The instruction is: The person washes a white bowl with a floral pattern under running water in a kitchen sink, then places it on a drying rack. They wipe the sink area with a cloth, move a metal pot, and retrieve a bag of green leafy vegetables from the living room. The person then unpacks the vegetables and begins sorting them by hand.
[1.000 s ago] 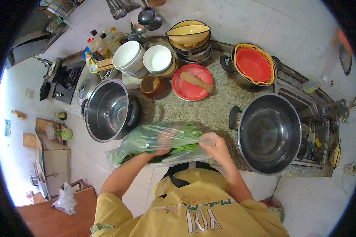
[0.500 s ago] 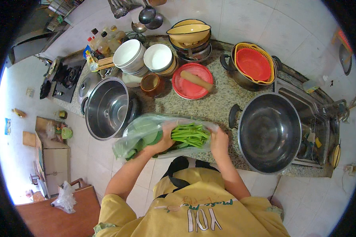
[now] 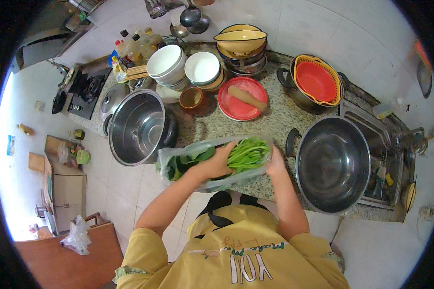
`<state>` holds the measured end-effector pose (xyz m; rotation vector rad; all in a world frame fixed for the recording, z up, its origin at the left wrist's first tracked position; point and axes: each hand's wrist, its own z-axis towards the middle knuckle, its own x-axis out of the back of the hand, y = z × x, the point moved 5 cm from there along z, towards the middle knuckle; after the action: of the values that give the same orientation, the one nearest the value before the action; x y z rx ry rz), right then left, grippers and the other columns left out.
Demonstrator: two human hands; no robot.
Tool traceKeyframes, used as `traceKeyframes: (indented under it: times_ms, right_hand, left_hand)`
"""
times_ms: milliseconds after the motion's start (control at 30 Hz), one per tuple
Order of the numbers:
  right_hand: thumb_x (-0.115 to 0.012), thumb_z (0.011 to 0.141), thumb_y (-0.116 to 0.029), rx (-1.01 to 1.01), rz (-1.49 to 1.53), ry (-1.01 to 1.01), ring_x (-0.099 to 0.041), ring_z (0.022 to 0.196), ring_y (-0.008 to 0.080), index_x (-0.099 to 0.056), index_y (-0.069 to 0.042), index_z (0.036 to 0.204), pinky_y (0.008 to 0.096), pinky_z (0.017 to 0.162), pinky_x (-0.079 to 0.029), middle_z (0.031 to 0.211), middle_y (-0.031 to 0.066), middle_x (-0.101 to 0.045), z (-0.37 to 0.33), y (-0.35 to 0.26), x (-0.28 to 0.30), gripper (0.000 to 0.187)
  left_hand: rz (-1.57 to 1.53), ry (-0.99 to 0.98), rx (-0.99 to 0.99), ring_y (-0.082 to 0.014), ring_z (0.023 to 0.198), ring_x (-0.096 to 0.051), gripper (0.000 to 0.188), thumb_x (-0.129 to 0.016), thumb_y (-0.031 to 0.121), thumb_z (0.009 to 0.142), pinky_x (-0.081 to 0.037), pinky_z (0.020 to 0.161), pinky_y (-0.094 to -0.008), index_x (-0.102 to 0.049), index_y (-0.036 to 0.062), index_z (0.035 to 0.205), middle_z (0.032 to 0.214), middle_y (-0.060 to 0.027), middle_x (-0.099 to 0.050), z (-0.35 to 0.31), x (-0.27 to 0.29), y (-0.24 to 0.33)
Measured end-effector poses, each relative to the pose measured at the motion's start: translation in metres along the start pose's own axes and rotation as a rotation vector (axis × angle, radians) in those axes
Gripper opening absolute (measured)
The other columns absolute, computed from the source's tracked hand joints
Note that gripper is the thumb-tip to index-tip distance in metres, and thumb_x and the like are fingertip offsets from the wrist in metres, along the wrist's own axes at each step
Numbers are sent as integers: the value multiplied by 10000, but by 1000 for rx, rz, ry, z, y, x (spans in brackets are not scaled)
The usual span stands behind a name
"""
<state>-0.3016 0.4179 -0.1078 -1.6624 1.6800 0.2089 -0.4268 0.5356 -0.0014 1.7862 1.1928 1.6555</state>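
Note:
A bunch of leafy greens (image 3: 248, 154) lies in a clear plastic bag (image 3: 183, 146) at the counter's front edge, its pale green stems to the right and its dark leaves to the left. My left hand (image 3: 213, 165) is inside the bag, closed round the greens where stems meet leaves. On the bag's right end, my right hand (image 3: 276, 164) grips the plastic beside the stem ends; its fingertips are partly hidden. To the left of the bag stands a deep steel pot (image 3: 147, 130), and to the right a wide dark wok (image 3: 330, 176).
Behind the bag are a red basket (image 3: 236, 103) with a wooden rolling pin (image 3: 247, 98), a brown jar (image 3: 192, 100) and stacked white bowls (image 3: 168, 65). A pot (image 3: 299, 98) holding red and yellow baskets stands back right. A sink (image 3: 395, 159) lies beyond the wok.
The bag and greens have shifted slightly right with both hands. My left hand now lies over the greens further along the bunch, with the stems nearer my right hand. The view has shifted a little.

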Motion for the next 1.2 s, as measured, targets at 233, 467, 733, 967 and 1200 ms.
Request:
traceKeyframes:
  times_ms: [233, 467, 733, 967, 1200]
  right_hand:
    - [-510, 804, -184, 307, -66, 75, -483, 950, 192, -508, -34, 1044, 333, 847, -361, 1066, 81, -497, -17, -19, 10, 283]
    - [-546, 783, -171, 453, -242, -72, -449, 1003, 170, -449, -21, 1148, 323, 840, -352, 1088, 41, -491, -59, -22, -4, 407]
    - [-539, 815, -170, 441, -317, 57, -497, 779, 133, -524, 14, 1044, 269, 678, -386, 905, 43, -551, -60, -18, -22, 294]
    - [-545, 819, -181, 488, -252, -14, -486, 653, 92, -569, 11, 912, 235, 565, -380, 772, 9, -557, -76, -20, -37, 214]
    - [-533, 795, -112, 391, -256, 21, -480, 678, 98, -504, 22, 992, 242, 583, -388, 836, 34, -537, -72, -14, -36, 241]
  left_hand:
    - [563, -95, 174, -327, 971, -502, 737, -704, 144, 582, -418, 823, -375, -345, 31, 1216, 1208, -162, -414, -45, 25, 81]
    - [657, 92, 49, -310, 914, -511, 450, -646, 152, 633, -406, 800, -368, -516, 0, 1036, 992, -158, -542, -66, 75, 82]
    - [606, 185, -11, -334, 1071, -407, 766, -654, 320, 670, -342, 895, -373, -289, -86, 1207, 1149, -246, -408, -27, 4, 80]
    - [243, 184, -29, -389, 1002, -446, 744, -674, 264, 666, -369, 866, -390, -287, -48, 1219, 1090, -265, -418, -3, 21, 45]
    - [137, -32, 119, -393, 1114, -353, 914, -725, 232, 548, -312, 926, -395, -203, -15, 1256, 1206, -274, -332, -3, 8, 44]
